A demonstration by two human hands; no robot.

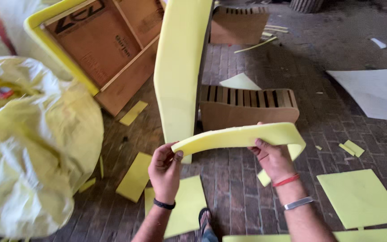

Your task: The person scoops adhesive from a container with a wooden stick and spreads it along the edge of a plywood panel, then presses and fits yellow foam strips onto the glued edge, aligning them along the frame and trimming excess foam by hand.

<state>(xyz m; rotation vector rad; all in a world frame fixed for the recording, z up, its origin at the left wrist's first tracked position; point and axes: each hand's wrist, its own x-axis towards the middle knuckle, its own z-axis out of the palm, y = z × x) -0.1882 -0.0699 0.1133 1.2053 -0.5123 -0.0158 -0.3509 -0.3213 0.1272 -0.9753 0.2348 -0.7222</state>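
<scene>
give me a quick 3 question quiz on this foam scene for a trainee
1. True or false: both hands hold the one yellow foam strip.
2. Which stands straight behind the strip? A) a slatted wooden frame B) a metal bucket C) a ladder
3. Fill in: the big plastic bag on the left is stuffed with yellow ____.

Key
1. True: the left hand pinches one end, the right hand grips nearer the other, bent end.
2. A: the slatted wooden frame sits on the brick floor, beside the tall foam-covered panel.
3. Foam: it shows through the plastic bag.
</scene>
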